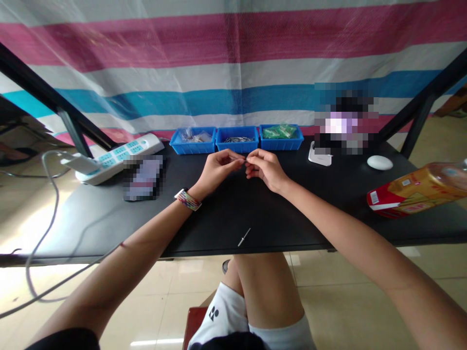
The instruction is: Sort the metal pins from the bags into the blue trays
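Observation:
Both my hands meet over the black table, just in front of the blue trays. My left hand is closed in a pinch, fingertips pointing right. My right hand is closed in a pinch too, fingertips touching those of the left. Between the fingertips is a tiny thin item that I cannot make out. A woven bracelet sits on my left wrist. A small metal pin lies alone near the table's front edge.
Three blue trays stand at the back: left, middle with metal pins, right with green packets. A white power strip lies left, a white mouse-like object and a lying bottle right.

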Action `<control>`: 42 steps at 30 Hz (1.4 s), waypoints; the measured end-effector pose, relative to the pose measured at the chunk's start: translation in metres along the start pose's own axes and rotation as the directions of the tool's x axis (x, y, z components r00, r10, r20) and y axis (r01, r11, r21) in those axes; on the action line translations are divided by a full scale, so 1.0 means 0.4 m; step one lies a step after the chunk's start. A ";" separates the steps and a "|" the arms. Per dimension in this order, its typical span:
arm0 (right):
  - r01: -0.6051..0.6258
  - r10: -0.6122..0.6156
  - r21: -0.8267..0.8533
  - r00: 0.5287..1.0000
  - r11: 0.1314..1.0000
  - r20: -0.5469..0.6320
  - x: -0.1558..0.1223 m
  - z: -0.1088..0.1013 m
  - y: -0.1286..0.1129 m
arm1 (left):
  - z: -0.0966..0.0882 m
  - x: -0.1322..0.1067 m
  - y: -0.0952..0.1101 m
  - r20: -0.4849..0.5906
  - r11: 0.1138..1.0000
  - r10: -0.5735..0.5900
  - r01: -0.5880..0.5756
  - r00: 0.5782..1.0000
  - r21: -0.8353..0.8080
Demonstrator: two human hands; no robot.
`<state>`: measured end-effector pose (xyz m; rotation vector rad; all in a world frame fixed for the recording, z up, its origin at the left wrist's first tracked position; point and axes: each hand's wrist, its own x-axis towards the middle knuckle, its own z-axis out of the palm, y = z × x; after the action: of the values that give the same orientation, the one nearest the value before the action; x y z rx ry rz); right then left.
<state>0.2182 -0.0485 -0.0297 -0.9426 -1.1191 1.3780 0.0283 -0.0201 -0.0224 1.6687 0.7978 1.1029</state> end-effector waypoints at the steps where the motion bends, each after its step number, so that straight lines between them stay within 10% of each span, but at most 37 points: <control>1: -0.003 0.003 0.004 1.000 1.000 -0.003 0.001 -0.002 0.000 | 0.000 0.000 0.003 0.000 1.000 -0.004 0.004 1.000 0.001; 11: 0.194 -0.194 -0.056 0.981 0.979 0.008 -0.003 0.008 -0.001 | -0.009 0.007 -0.006 0.016 0.994 -0.105 0.106 0.994 -0.017; 24: -0.025 0.025 0.062 1.000 0.998 -0.007 0.010 -0.011 0.008 | -0.002 0.005 0.007 0.008 0.998 -0.055 0.055 0.998 0.026; 42: 0.077 -0.078 -0.050 0.997 0.996 -0.019 0.009 -0.013 0.008 | -0.015 0.011 -0.008 0.001 0.994 -0.077 0.076 0.997 0.074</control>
<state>0.2219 -0.0441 -0.0338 -0.9369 -1.1666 1.2799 0.0242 -0.0130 -0.0232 1.6863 0.9021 1.0279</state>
